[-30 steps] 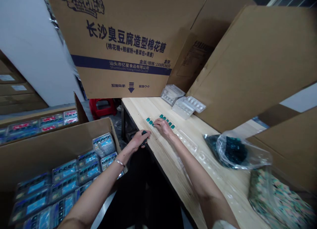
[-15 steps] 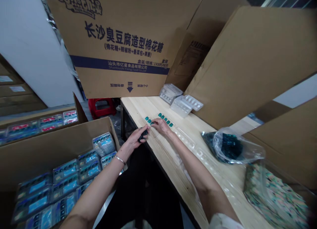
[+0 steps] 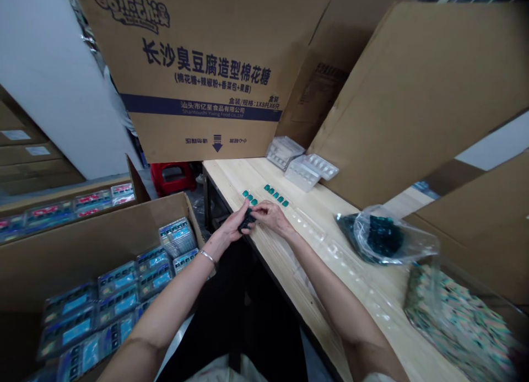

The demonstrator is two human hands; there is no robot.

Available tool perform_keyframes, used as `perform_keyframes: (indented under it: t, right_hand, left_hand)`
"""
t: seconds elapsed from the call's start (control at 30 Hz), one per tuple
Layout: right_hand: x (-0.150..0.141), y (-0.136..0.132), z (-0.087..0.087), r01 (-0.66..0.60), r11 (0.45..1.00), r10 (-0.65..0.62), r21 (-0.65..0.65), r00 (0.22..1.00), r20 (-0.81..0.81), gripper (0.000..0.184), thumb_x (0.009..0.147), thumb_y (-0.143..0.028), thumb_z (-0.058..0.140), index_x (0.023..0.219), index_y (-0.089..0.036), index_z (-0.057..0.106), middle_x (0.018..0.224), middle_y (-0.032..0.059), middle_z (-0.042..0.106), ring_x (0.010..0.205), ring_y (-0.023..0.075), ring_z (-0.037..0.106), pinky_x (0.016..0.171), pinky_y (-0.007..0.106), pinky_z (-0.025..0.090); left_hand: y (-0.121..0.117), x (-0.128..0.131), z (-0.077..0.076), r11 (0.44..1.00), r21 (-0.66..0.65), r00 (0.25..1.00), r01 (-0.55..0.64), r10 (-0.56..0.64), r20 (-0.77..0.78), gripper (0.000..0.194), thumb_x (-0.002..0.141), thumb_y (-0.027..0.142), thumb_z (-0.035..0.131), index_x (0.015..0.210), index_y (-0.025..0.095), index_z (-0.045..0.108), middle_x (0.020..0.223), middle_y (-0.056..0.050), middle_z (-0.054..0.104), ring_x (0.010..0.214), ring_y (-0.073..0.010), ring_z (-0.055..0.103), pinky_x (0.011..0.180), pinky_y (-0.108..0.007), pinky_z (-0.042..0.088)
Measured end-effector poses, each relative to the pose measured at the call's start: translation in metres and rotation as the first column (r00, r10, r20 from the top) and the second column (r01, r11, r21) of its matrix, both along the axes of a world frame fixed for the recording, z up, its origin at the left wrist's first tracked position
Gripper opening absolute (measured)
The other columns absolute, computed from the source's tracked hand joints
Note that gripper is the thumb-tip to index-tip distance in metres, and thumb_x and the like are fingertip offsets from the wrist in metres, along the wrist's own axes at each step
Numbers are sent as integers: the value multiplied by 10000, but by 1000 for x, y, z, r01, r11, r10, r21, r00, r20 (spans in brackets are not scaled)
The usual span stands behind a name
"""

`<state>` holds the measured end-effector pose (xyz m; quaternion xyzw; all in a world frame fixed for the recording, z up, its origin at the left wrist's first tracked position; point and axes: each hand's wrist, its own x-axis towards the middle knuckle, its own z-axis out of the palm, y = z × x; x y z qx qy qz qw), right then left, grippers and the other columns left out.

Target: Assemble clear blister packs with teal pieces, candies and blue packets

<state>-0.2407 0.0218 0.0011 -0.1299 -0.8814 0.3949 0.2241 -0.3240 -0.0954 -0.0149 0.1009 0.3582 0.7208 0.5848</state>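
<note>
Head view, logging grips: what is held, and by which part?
The left hand holds a small dark piece in its fingers; the right hand reaches it, and which part is gripped is hidden.

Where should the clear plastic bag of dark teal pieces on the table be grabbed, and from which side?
Take the clear plastic bag by its loose end on the right, from the near side, with the right hand. The dark teal pieces bunch left of it, leaving that end free to pinch.

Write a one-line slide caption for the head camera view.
The left hand and right hand meet around a small dark object over a pale wooden table, beside small teal pieces.
</note>
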Motion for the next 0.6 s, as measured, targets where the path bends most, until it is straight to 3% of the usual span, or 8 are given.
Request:
perform_keyframes:
  t: [0.13,0.23,0.33,0.47,0.53,0.6]
  right_hand:
    - [3,4,0,73,959,-74,-274,997,4,172,684,-302,658,766,-158,704,755,26,656,627,117,575,602,238,444]
    - [6,5,2,110,887,-119,-448,993,9,230,675,-364,660,756,-150,681,598,-14,617,530,106,536,546,232,423]
    - [9,6,4,137,831,-160,-539,987,4,253,635,-377,691,721,-141,663,538,-26,588,495,100,515,538,233,425]
    - [12,4,4,101,764,-129,-637,992,3,301,604,-382,718,768,-138,653,613,-3,624,534,103,555,566,239,464]
    - [13,3,4,89,782,-143,-617,989,-39,337,582,-349,737,843,-155,651,682,-2,644,558,103,574,578,240,480]
    - [12,2,3,77,843,-148,-532,985,-92,341,565,-307,746,870,-178,662,754,4,664,593,106,592,603,244,493]
  left_hand:
    - [3,1,3,1000,2,1000,-8,8,-19,437,694,551,653,830,142,576,676,4,494,417,-23,403,285,-100,151]
    - [4,2,4,998,20,992,-67,69,-101,418,672,490,704,884,149,590,734,-4,515,429,-14,406,296,-100,150]
    - [3,4,3,990,30,975,-135,138,-175,434,613,393,776,930,162,591,735,15,498,433,-8,404,310,-102,169]
    - [4,7,0,980,23,956,-198,198,-218,478,596,380,786,979,171,590,733,28,489,436,-10,414,319,-107,199]
    - [4,8,0,977,18,948,-215,213,-237,451,599,403,778,933,164,593,725,30,487,436,-14,420,315,-110,202]
    - [5,7,0,977,16,945,-215,212,-248,426,595,425,773,868,154,588,714,32,481,437,-17,423,313,-112,205]
